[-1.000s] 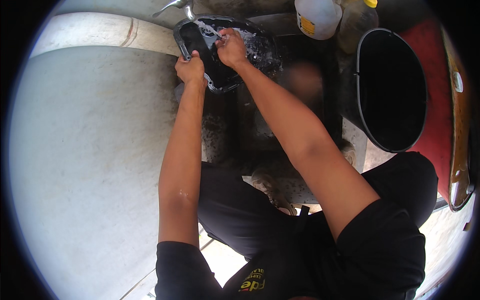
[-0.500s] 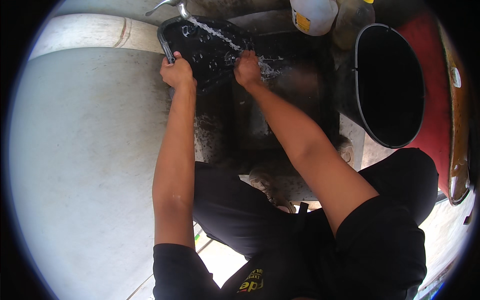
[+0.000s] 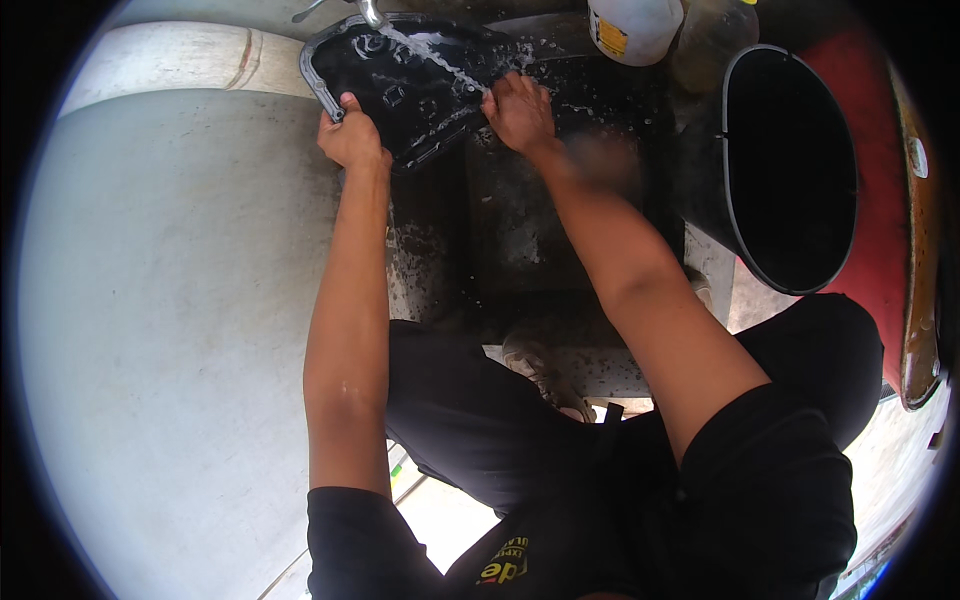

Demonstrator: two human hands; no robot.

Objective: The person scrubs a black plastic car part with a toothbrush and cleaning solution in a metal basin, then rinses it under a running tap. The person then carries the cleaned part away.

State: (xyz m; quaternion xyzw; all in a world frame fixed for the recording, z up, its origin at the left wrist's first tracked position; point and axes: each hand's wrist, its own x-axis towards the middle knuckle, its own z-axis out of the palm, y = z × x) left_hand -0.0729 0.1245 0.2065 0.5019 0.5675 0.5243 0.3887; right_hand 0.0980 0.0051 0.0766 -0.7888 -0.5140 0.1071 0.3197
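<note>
Beneath the running tap (image 3: 372, 14), a black shallow pan (image 3: 375, 85) with a raised rim is tilted, its inside wet and facing up. At its near left corner, my left hand (image 3: 352, 138) is closed round the rim, thumb on top. My right hand (image 3: 522, 112) is at the pan's narrower right end, fingers bent over that edge and thumb toward the pan; its grip is partly hidden. Water from the tap runs across the pan toward my right hand and splashes beyond it.
On the right stands a black bucket (image 3: 790, 170) in front of a red drum-like surface (image 3: 865, 150). Behind it are a white jug (image 3: 635, 30) and a clear bottle (image 3: 705, 45). A large pale curved surface (image 3: 180, 300) fills the left. Wet dark ground (image 3: 520, 230) lies below the pan.
The pan has shifted slightly up and left, and its tilt has changed. My right hand has moved up and to the right. Water now splashes more widely around its right end.
</note>
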